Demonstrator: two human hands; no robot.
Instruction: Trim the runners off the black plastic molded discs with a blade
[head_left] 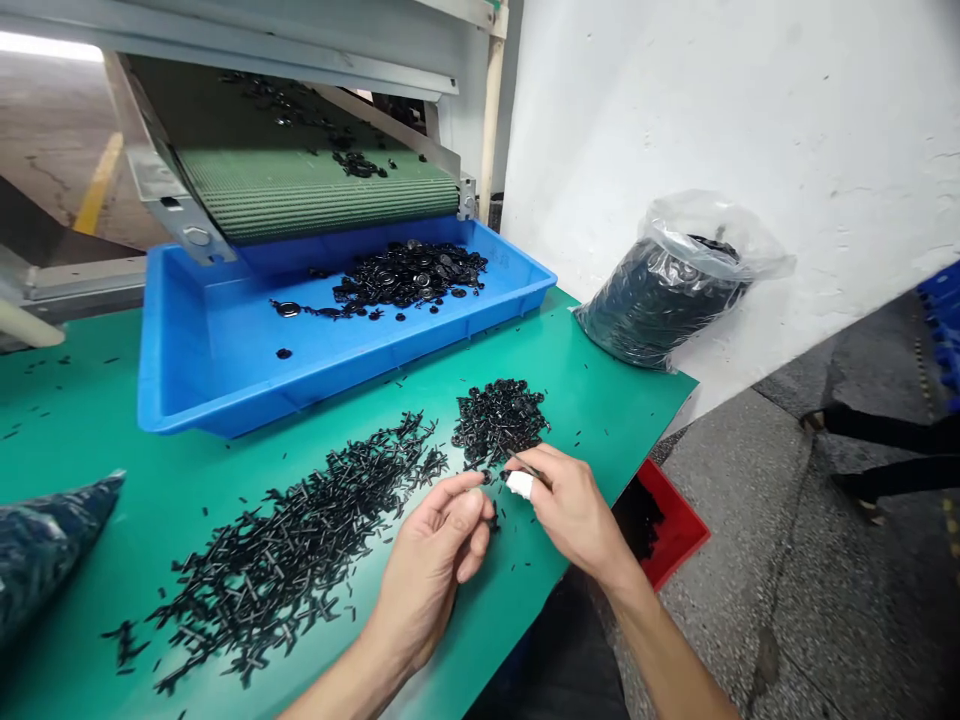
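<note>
My left hand (pixel 439 550) pinches a small round black part (pixel 487 477) between thumb and forefinger. Close to its right, my right hand (pixel 574 505) is closed around a thin dark tool (pixel 531 466) whose kind I cannot make out; a white wrap (pixel 520 485) covers one fingertip. Between the hands, another small black piece (pixel 504 475) shows at the wrapped fingertip. Just beyond them lies a heap of small round black parts (pixel 501 420). A long pile of black branched plastic scraps (pixel 300 535) spreads to the left of my left hand.
A blue tray (pixel 352 375) with black parts stands below a green conveyor belt (pixel 315 190). An open clear bag (pixel 667 290) of black pieces leans on the wall. A red bin (pixel 679 535) sits below the green table's (pixel 480 640) right edge. Someone's legs (pixel 885 430) show at right.
</note>
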